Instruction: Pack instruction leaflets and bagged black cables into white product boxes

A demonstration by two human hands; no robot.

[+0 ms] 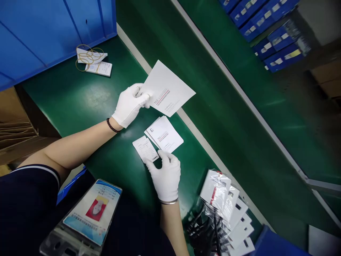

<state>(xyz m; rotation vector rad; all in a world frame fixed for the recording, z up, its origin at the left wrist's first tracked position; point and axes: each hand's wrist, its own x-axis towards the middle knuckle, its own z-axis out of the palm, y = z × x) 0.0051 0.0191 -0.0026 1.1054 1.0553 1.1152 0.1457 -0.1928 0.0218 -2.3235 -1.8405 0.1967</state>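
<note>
White gloves cover both hands. My left hand (133, 103) pinches the left corner of a white printed booklet (169, 89), lifted over the green table. Below it on the table lies a small stack of similar white booklets (167, 135). A smaller printed card (145, 148) rests against the stack's lower left side. My right hand (165, 174) is at the lower edge of that card, thumb and fingers apart, with the fingertips close to the card and the stack. Whether the fingertips press on the card is hard to tell.
Rubber bands (89, 57) lie on folded papers at the upper left, near a blue bin (53, 32). Bagged black cables (205, 227) with white cards (237, 213) sit at the lower right. A badge (93, 213) hangs in front of my body.
</note>
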